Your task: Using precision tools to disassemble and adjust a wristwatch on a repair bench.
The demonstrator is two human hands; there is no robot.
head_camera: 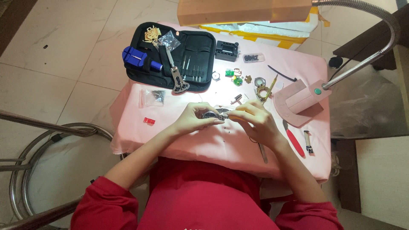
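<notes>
Fingers of left hand [194, 119] and right hand [255, 121] pinch a watch [211, 114]; clear packet [154, 97] lies left.

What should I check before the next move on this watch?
1. Left hand grips the watch: ok.
2. Right hand fingertips meet the watch: ok.
3. Lamp lights the work: ok.
4. Tool case lies open above the hands: ok.
5. Small parts lie loose on the pink cloth: not ok.
6. What the right hand pinches: cannot tell.
</notes>
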